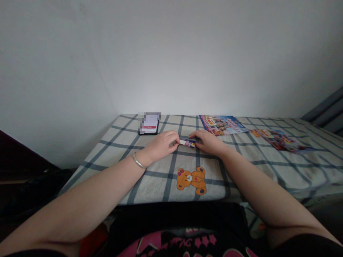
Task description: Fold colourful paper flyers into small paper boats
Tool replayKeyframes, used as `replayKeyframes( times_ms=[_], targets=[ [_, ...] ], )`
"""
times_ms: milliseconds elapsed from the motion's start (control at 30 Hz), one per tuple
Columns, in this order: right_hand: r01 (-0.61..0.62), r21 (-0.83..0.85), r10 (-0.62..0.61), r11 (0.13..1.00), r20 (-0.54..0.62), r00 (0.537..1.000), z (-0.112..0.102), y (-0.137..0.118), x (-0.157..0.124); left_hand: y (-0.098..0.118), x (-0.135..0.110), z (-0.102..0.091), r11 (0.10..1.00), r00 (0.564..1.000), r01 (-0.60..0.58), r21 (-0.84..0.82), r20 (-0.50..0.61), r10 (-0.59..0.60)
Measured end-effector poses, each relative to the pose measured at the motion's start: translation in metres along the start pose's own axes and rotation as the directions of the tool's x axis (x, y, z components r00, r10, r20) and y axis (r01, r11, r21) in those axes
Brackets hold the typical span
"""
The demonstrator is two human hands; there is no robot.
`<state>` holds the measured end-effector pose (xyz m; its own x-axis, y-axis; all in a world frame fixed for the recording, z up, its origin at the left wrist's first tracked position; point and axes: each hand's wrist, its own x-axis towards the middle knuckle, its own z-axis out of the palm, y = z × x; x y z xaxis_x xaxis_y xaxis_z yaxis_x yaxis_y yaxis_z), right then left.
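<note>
A small, narrow piece of colourfully printed paper (187, 143) lies low over the checked cloth between my two hands. Its left end is pinched between the thumb and fingers of my left hand (164, 144), which has a silver bangle (138, 160) on the wrist. At the right end, my right hand (208, 142) curls its fingers and thumb onto the paper. Whether the paper is folded or a single strip is too small to tell. Both hands rest close to the cloth surface.
A phone (150, 125) with a lit screen lies behind my left hand. Two glossy printed leaflets (226, 125) lie to the right. The checked tablecloth (152, 182) bears a teddy bear picture (191, 181) near the front edge. A pale wall (174, 60) stands behind.
</note>
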<state>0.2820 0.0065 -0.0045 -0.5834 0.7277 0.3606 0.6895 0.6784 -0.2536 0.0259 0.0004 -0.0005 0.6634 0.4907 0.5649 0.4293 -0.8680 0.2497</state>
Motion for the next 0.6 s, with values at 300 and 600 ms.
replayKeyframes(
  times_ms=[300,600],
  targets=[
    [0.036,0.078,-0.037,0.996,0.005,0.999,-0.0026,-0.0022,0.0013,-0.0052,0.0001,0.0012,0.991,0.997,-0.018,0.131,0.081,0.007],
    [0.116,0.061,-0.120,0.991,0.065,0.991,-0.0047,-0.0060,0.0019,0.0010,-0.0010,0.0016,0.959,0.979,-0.066,0.277,0.205,0.008]
  ],
)
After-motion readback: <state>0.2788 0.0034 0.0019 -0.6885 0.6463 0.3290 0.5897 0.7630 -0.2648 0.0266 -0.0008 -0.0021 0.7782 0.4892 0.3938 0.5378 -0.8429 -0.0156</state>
